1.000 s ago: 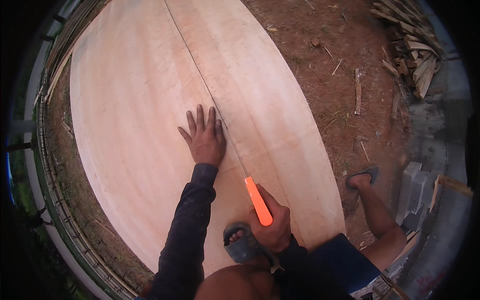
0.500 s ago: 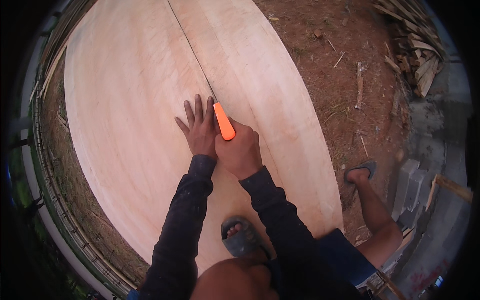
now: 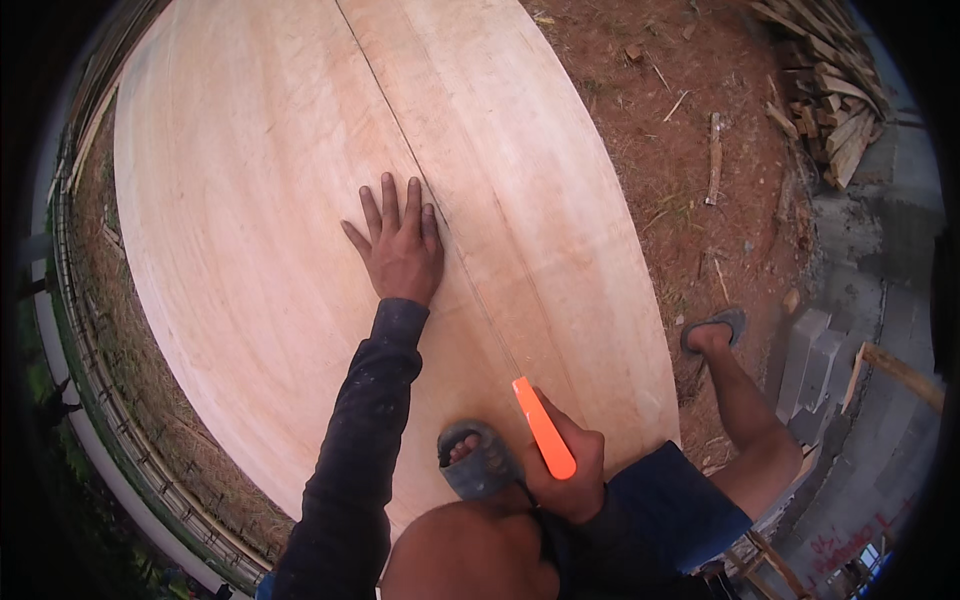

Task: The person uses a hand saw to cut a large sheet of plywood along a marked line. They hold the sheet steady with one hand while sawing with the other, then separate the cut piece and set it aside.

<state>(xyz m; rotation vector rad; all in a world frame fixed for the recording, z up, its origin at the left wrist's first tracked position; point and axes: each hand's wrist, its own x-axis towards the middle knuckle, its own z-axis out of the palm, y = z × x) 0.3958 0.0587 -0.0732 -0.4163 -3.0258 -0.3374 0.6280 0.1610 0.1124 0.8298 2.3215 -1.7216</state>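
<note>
Head-worn fisheye, looking steeply down, close over plywood sheet [image 3: 250, 200]

Materials and finishes, as seen from the head view.

Plywood sheet [image 3: 280, 200]: pale wood, matt, smooth, faint grain noted. Saw handle [image 3: 545, 428]: bright orange plastic, slightly glossy; thin blade [image 3: 478, 305] looks like dull metal. Sleeve [image 3: 365, 420] of dark cloth, matt, flecked with dust. Sandal [image 3: 480, 465]: grey, rubbery, matt. Ground [image 3: 690, 130]: rough reddish earth. Wood offcuts [image 3: 830, 90]: rough-sawn.

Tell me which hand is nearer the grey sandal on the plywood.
Right. The right hand, gripping the orange-handled saw, sits just beside the sandal; the left hand lies flat farther up the plywood.
</note>
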